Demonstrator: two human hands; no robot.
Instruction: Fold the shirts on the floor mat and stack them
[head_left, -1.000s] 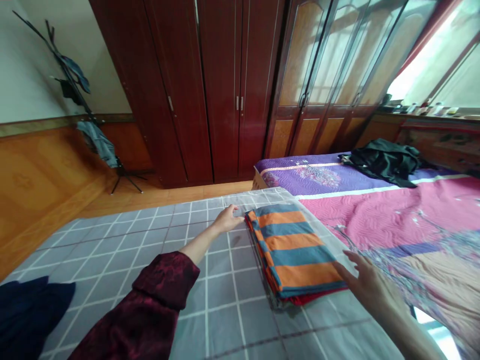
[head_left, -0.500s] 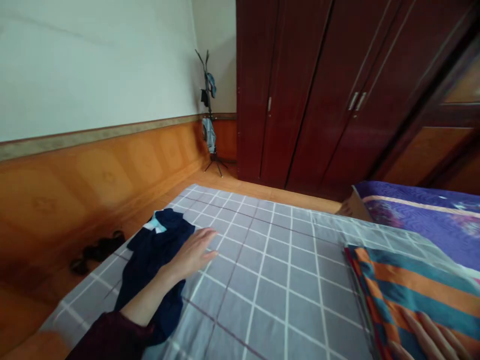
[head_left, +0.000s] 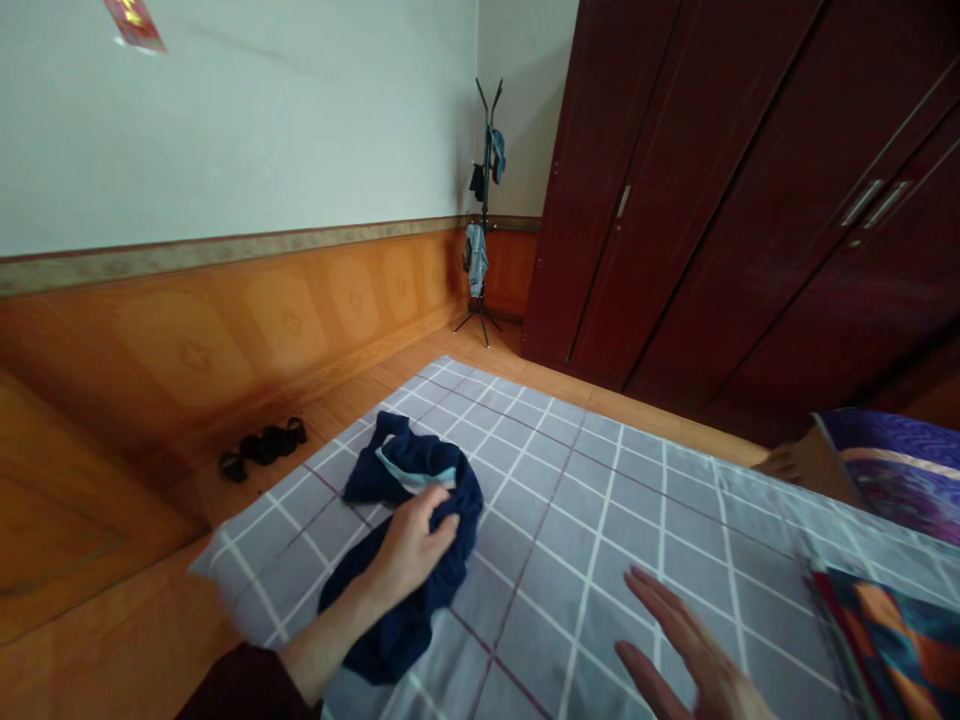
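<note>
A crumpled navy garment with a light blue strip lies at the left side of the grey checked bedspread. My left hand is closed on a bunched fold of it, near the light blue strip. To the right, my right hand hovers over the bedspread with its fingers apart and nothing in them. Beyond that hand, at the lower right edge, rests a folded stack of cloth in orange, teal and dark red, partly cut off by the frame.
Black sandals lie on the wooden floor left of the bed. A coat rack with clothing stands in the corner beside a dark red wardrobe. At the right, a purple quilt lies by a cardboard box.
My left hand has closed on the navy garment, which is now bunched up. My right hand has left the folded stack and moved left over the bedspread. The view has turned left.
</note>
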